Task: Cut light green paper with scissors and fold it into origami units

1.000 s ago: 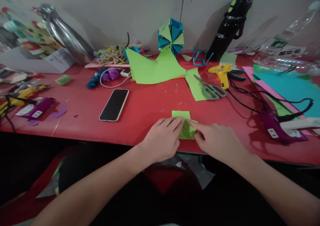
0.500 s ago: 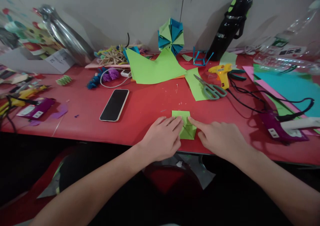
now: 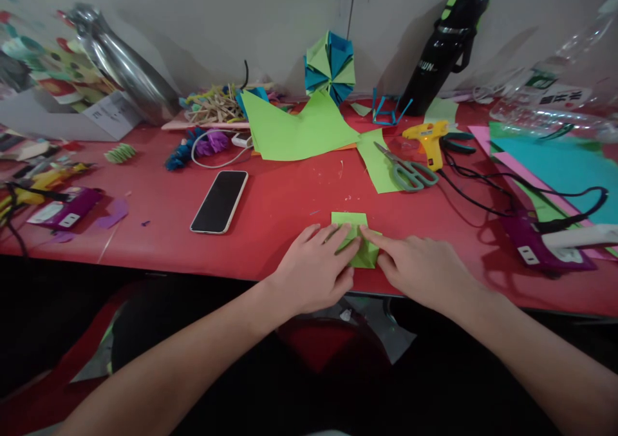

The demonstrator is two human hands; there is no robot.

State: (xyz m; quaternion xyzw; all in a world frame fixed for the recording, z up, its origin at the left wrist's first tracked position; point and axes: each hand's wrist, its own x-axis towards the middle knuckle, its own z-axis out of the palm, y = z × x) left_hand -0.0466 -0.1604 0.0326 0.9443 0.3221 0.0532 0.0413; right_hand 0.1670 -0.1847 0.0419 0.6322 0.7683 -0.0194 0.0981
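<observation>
A small folded square of light green paper (image 3: 349,219) lies near the front edge of the red table, with crease lines and a folded flap at its right side. My left hand (image 3: 313,272) rests over its left part, fingers stretched out and pressing it flat. From the right, my right hand (image 3: 422,268) touches the paper with its extended index finger, the thumb apart below it. The other fingers of that hand are mostly hidden. Both hands press on the paper without gripping it, and they cover much of its middle.
A phone (image 3: 220,201) lies to the left. Beyond the hands are large green paper (image 3: 299,130), scissors (image 3: 410,173), a yellow glue gun (image 3: 432,141) and a blue-green paper ball (image 3: 330,67). A black bottle (image 3: 441,56) leans at the wall. Purple power strip (image 3: 531,246) and cables lie right.
My right index finger has slid slightly left across the green paper. A flap now stands out at the paper's right edge. My left fingers have spread a little.
</observation>
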